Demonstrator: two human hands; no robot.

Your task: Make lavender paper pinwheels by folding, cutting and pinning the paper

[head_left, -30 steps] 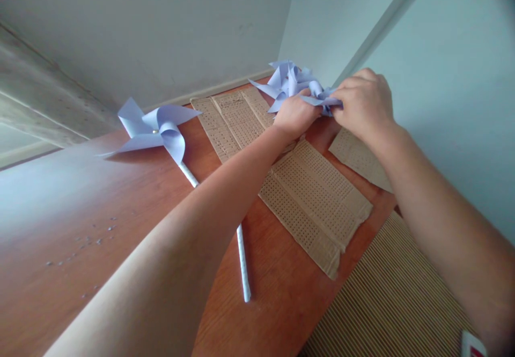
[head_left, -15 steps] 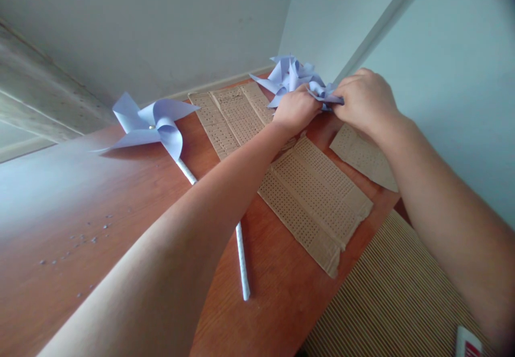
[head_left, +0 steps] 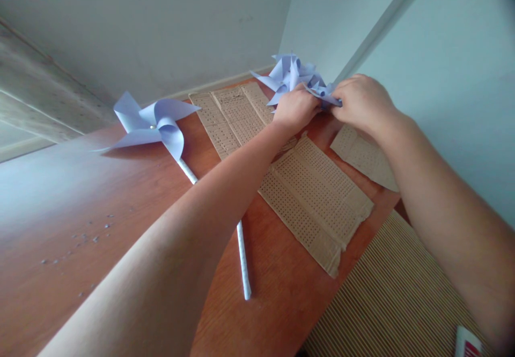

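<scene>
While both hands remain at the far paper pinwheel (head_left: 290, 75), left hand (head_left: 295, 111) and right hand (head_left: 362, 102) keep their grip pinched on one blade; position barely shifted, folding apparently continues.

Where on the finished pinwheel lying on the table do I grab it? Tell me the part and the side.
Take the finished pinwheel by its white stick, near the free lower end. That end lies bare on the wooden table, nearest you and clear of the left forearm that crosses the stick's middle. Come from above and pinch across it. The thin curled paper blades would probably crush if gripped.
</scene>
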